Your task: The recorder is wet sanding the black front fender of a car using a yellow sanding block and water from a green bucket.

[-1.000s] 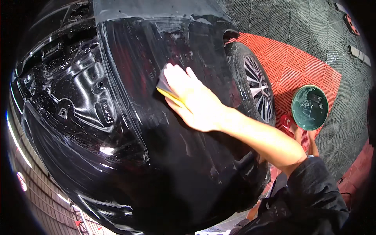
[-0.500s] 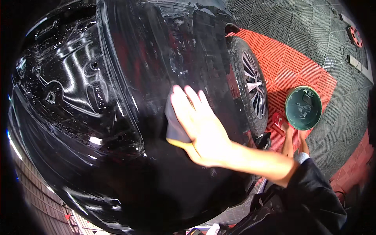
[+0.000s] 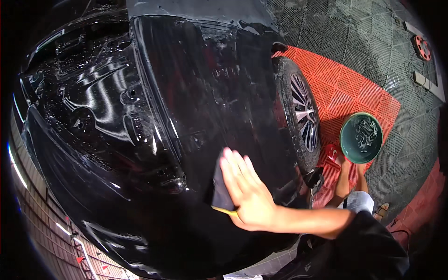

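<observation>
My right hand (image 3: 252, 196) lies over a flat dark grey pad (image 3: 224, 193) with a yellow edge. Its fingers stretch along the pad, and the thumb side is by the yellow edge. The pad rests against the black car panel (image 3: 210, 126), which carries smeared, wet-looking streaks toward its far end. Left of the hand, a raised panel edge borders a glossy recessed section (image 3: 100, 102) dotted with drops. My left hand does not show.
A car wheel (image 3: 301, 112) is to the right. Beyond it, a green bucket (image 3: 347, 144) holding liquid stands by a red shoe (image 3: 332, 153) and bare legs. Red floor tiles (image 3: 345, 84) adjoin grey ones. A red reel (image 3: 423, 48) lies at the far right.
My right hand has slid the pad nearer along the panel. The view has shifted too, so the car and wheel appear lower.
</observation>
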### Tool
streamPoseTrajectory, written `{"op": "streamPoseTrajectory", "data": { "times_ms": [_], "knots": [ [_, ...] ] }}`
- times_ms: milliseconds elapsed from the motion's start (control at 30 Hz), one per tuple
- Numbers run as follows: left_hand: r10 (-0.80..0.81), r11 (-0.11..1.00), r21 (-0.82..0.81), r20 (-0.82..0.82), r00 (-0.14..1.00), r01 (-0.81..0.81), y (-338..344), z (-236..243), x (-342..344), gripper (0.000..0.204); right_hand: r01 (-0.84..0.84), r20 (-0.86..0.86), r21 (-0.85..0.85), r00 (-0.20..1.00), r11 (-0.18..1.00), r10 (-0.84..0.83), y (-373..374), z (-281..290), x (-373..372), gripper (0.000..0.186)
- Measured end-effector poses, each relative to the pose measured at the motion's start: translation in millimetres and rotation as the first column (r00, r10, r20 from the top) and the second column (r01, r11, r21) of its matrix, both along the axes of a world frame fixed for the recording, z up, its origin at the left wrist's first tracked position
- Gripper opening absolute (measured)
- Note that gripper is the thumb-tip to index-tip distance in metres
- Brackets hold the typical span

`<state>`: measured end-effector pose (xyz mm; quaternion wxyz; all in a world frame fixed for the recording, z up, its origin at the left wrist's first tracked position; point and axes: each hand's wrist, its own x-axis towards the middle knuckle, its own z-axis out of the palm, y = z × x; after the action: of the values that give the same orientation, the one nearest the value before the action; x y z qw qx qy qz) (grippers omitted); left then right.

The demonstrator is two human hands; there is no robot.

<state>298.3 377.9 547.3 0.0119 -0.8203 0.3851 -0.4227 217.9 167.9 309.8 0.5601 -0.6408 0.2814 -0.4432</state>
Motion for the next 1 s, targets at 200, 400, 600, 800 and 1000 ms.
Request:
{"op": "streamPoseTrajectory", "data": {
  "times_ms": [200, 400, 600, 800, 1000],
  "knots": [
    [0.007, 1.000, 0.000, -0.224, 0.975, -0.007, -13.1, -14.8, -2.7, 0.077, 0.470, -0.074, -0.233, 0.864, 0.851, -0.498, -194.7, -10.8, 68.9, 0.045],
    [0.023, 0.996, -0.079, -0.167, 0.986, -0.037, 0.5, -3.2, 0.6, 0.076, 0.131, 0.029, 0.007, 0.991, 0.991, -0.131, -53.9, 9.3, 24.0, 0.067],
    [-0.046, 0.996, -0.080, -0.225, 0.973, 0.029, -16.2, -17.9, 9.6, 0.076, 0.260, -0.091, 0.000, 0.962, 0.966, -0.259, -290.3, 20.2, 57.5, 0.061],
    [-0.008, 0.992, -0.127, -0.159, 0.987, -0.012, 0.0, -4.0, 10.7, 0.075, 0.222, 0.052, -0.105, 0.975, 0.969, -0.217, -133.9, 16.4, 67.6, 0.068],
    [-0.085, 0.992, -0.111, -0.188, 0.978, 0.064, -16.0, -12.4, 19.0, 0.075, 0.291, -0.162, 0.046, 0.946, 0.956, -0.280, -293.2, 30.1, 75.3, 0.063]
  ]
}}
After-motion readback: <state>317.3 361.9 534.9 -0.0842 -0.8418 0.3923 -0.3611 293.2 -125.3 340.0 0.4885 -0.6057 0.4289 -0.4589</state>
